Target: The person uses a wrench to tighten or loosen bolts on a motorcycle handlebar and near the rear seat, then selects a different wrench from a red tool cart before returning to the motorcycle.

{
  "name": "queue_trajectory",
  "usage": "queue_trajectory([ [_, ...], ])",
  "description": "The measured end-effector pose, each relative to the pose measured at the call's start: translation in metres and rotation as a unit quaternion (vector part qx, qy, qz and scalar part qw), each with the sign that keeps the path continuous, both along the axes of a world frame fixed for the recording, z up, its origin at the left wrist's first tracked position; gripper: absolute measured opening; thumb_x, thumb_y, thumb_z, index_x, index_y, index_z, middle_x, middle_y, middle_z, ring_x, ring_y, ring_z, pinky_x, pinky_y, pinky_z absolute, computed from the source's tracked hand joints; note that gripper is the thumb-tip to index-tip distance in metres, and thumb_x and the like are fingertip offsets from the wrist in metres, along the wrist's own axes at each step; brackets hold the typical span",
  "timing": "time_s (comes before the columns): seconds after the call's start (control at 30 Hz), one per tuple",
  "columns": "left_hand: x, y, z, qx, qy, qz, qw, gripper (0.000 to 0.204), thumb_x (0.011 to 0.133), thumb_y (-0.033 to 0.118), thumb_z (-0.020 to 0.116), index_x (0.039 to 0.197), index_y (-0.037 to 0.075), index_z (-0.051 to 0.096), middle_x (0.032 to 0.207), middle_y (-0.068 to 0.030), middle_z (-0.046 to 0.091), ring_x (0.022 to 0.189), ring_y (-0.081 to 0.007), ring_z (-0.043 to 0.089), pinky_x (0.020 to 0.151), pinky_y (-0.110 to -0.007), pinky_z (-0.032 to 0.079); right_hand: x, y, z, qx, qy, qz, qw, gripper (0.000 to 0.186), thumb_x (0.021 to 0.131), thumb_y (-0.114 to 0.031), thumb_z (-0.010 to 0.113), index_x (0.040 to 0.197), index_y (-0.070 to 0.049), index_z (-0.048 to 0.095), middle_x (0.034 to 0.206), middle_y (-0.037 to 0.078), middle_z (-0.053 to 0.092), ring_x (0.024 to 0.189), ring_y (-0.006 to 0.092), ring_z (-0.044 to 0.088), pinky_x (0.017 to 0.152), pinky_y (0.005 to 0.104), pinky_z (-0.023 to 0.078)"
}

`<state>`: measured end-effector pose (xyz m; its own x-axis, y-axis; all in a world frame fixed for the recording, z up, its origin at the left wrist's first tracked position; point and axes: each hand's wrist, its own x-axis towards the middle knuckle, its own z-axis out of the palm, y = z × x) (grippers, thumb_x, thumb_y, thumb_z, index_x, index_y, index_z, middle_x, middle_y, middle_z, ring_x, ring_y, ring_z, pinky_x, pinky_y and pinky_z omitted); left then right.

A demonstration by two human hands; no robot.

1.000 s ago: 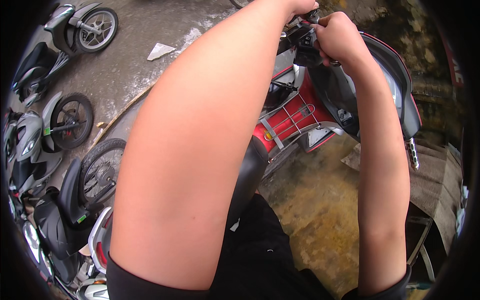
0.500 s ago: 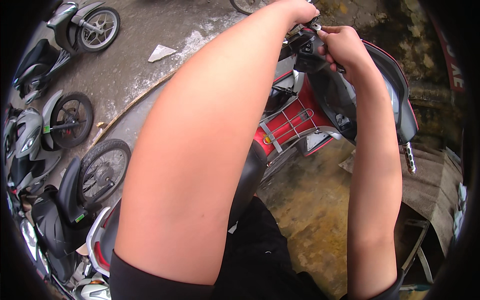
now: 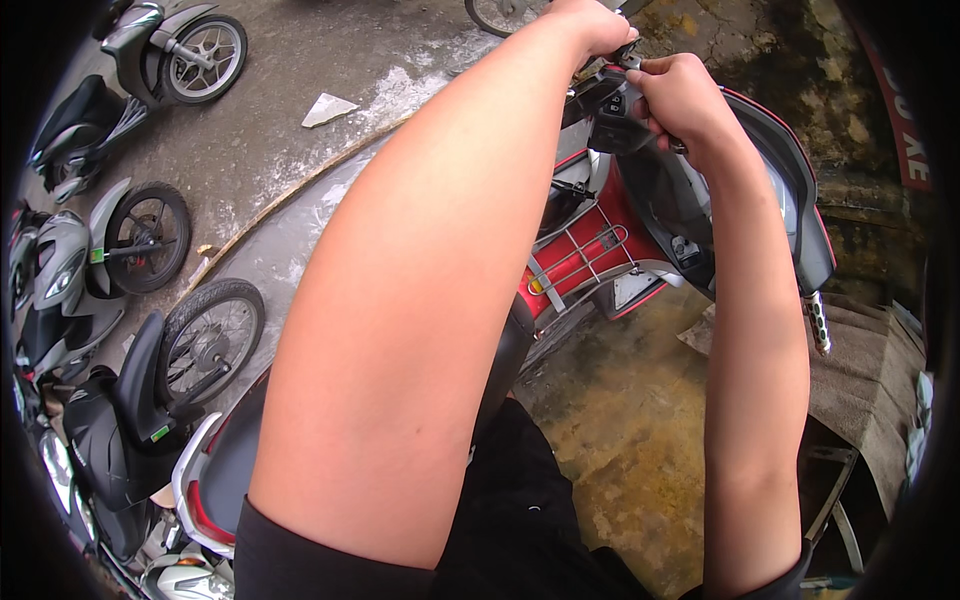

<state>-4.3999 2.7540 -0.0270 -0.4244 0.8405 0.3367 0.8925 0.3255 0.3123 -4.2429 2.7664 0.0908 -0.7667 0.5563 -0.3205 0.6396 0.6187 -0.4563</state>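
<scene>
Both my arms reach far forward to the left handlebar end of a red and black scooter (image 3: 612, 232). My right hand (image 3: 685, 100) is closed around a slim metal wrench (image 3: 633, 62); one end sticks out by the thumb, and the other shows below the fingers. The wrench's upper end is at a small dark fitting (image 3: 629, 45) above the switch housing (image 3: 612, 108). My left hand (image 3: 597, 25) is curled over that same fitting, fingertips pinched together. What it grips is mostly hidden behind the hand, at the picture's upper edge.
Several parked motorbikes (image 3: 110, 430) line the left side. A wire rack (image 3: 585, 255) sits over the scooter's red middle. The other handlebar grip (image 3: 819, 325) points right, near a corrugated sheet (image 3: 850, 370). A flat white shard (image 3: 328, 110) lies on the ground.
My right hand has shifted slightly, and the wrench's upper end has turned a little at the fitting. My left hand stays in place. The whole view has moved slightly.
</scene>
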Motion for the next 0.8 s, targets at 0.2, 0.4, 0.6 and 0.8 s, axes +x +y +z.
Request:
queue_trajectory([
  [0.2, 0.002, 0.009, 0.002, 0.004, -0.09, 0.028, 0.996, 0.048, 0.093, 0.048, 0.043, 0.095, 0.009, 0.071, 0.09, -0.0114, 0.07, 0.086, -0.0251, 0.067, 0.078, -0.038, 0.05, -0.003, 0.026, 0.015, -0.028, -0.025, 0.031, 0.999, 0.036, 0.095, -0.016, 0.054, 0.126, 0.003, 0.056, 0.063, 0.001, 0.052, 0.042, 0.0047, 0.04, 0.036, 0.0228, 0.034],
  [0.4, 0.038, -0.03, 0.042, 0.152, -0.518, 0.23, 0.81, 0.048, 0.075, 0.032, 0.078, 0.104, -0.004, 0.067, 0.107, -0.0181, 0.068, 0.1, -0.0245, 0.066, 0.083, -0.034, 0.051, -0.005, 0.024, 0.007, -0.059, 0.01, -0.008, 0.998, 0.032, 0.094, -0.015, 0.053, 0.121, 0.0, 0.06, 0.064, 0.001, 0.053, 0.046, 0.0065, 0.04, 0.04, 0.0252, 0.036],
  [0.6, 0.086, -0.129, 0.087, 0.3, -0.354, 0.335, 0.82, 0.036, 0.072, 0.031, 0.079, 0.091, 0.002, 0.07, 0.1, -0.0152, 0.066, 0.094, -0.0311, 0.065, 0.081, -0.038, 0.052, 0.022, 0.021, 0.003, -0.031, 0.083, 0.039, 0.995, 0.037, 0.098, -0.02, 0.049, 0.131, -0.003, 0.053, 0.059, -0.003, 0.045, 0.039, 0.0036, 0.037, 0.032, 0.0214, 0.028],
  [0.8, 0.299, -0.399, 0.065, 0.373, -0.498, 0.267, 0.736, 0.021, 0.079, 0.02, 0.069, 0.079, -0.001, 0.068, 0.064, -0.0095, 0.064, 0.06, -0.0188, 0.062, 0.06, -0.033, 0.049, 0.205, -0.057, -0.058, -0.216, 0.324, -0.144, 0.91, 0.028, 0.097, -0.032, 0.054, 0.1, -0.005, 0.062, 0.067, -0.004, 0.048, 0.049, 0.0042, 0.039, 0.044, 0.0201, 0.03],
])
